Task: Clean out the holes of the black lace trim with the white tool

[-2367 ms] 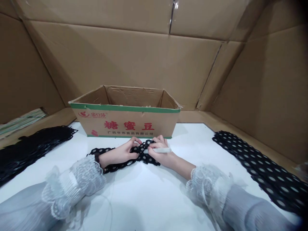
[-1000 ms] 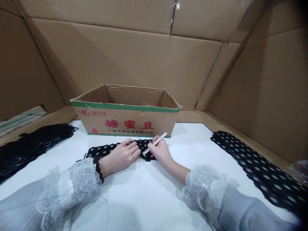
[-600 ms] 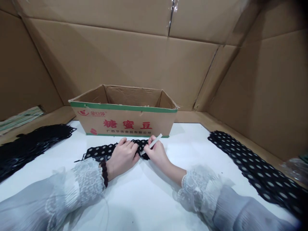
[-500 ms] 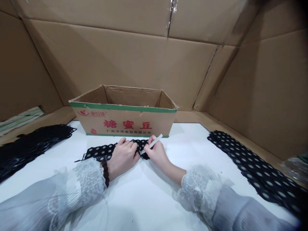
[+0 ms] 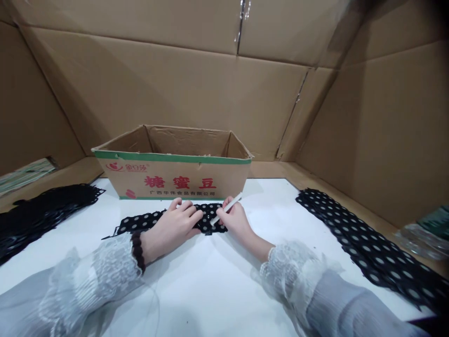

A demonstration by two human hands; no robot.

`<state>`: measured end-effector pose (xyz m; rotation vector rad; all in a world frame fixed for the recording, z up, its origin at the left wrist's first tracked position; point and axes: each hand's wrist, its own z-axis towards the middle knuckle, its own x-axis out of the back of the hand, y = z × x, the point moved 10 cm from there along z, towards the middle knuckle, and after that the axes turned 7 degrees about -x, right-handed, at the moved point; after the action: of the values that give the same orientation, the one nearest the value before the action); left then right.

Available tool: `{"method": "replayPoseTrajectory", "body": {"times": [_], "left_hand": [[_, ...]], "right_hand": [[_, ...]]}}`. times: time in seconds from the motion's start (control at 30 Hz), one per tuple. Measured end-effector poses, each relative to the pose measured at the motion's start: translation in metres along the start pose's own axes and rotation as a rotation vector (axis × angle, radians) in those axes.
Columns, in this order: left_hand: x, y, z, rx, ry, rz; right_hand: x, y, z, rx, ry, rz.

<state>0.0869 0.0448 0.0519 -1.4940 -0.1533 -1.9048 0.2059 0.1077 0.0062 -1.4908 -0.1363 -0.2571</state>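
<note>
A black strip with rows of pale round spots [image 5: 138, 222] lies on the white tabletop [image 5: 203, 281] in front of me. Across its middle rests my left hand [image 5: 175, 225], palm down, fingers apart and lying on the strip, with a dark beaded band at the wrist. My right hand [image 5: 237, 223] pinches a slim white stick [image 5: 229, 204], slanted with its lower end at the strip's right part. Whether that end touches the strip I cannot tell.
Behind the strip stands an open cardboard box [image 5: 175, 180] with green edges and red lettering. A black heap [image 5: 45, 210] lies at left. More spotted black strips [image 5: 361, 234] are piled at right, beside clear plastic [image 5: 419, 238]. Cardboard walls [image 5: 175, 84] enclose the table.
My left hand has shifted left along the strip and its fingers have spread, uncovering more of the strip's middle. My right hand still holds the white stick, moved slightly right. The view has shifted slightly.
</note>
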Motion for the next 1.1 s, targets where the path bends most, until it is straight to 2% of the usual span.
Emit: {"method": "replayPoseTrajectory", "body": {"times": [0.1, 0.17, 0.37, 0.47, 0.57, 0.73, 0.83, 0.93, 1.1], "left_hand": [[-0.005, 0.013, 0.003, -0.086, -0.041, 0.109], [-0.008, 0.017, 0.004, -0.105, -0.043, 0.079], [-0.010, 0.000, 0.000, 0.059, -0.003, -0.296], [-0.014, -0.005, 0.000, 0.085, -0.027, -0.431], [-0.015, -0.004, 0.003, 0.055, -0.049, -0.340], [-0.008, 0.016, 0.011, -0.134, 0.013, 0.091], [-0.007, 0.026, 0.012, -0.216, 0.055, 0.155], [-0.008, 0.022, 0.012, -0.183, 0.065, 0.080], [-0.010, 0.009, 0.012, 0.000, 0.105, -0.023]], "right_hand": [[-0.001, -0.005, -0.002, 0.055, 0.012, -0.056], [-0.002, -0.007, -0.004, 0.060, 0.012, -0.075], [-0.004, -0.009, -0.008, 0.016, -0.014, -0.053], [-0.004, -0.010, -0.009, 0.012, -0.011, -0.037], [-0.004, -0.006, -0.007, -0.010, -0.013, -0.009], [-0.001, 0.000, -0.005, -0.012, 0.031, 0.010], [0.001, 0.000, -0.005, 0.000, 0.051, -0.027], [0.002, -0.004, -0.005, 0.011, 0.069, -0.079], [-0.001, -0.023, -0.009, 0.140, 0.089, -0.201]]}}
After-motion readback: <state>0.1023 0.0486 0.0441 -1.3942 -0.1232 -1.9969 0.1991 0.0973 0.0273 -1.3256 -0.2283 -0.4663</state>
